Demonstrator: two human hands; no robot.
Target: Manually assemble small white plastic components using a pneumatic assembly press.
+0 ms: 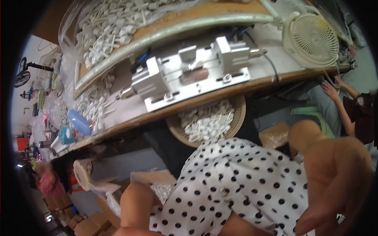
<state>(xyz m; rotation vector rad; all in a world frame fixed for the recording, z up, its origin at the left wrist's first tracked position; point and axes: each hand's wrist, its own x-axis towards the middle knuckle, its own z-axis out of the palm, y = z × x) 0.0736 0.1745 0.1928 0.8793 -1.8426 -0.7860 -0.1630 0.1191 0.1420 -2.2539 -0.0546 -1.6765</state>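
Basket (236, 118) of white plastic parts sits under counter (204, 98) edge, below metal fixture (189, 74). Right hand (334, 185), near basket, grip released, empty. Left hand unseen. Judged: pause between parts; next, reach basket.

Looks like a small assembly workshop: a metal press jig (189, 74) is sitting on a long wooden workbench (220, 92), white plastic parts (106, 27) are piling up everywhere, and cardboard boxes (84, 224) are crowding the floor.

A basket of plastic parts (206, 122) sits below the bench edge (204, 100), under the metal fixture (189, 76).
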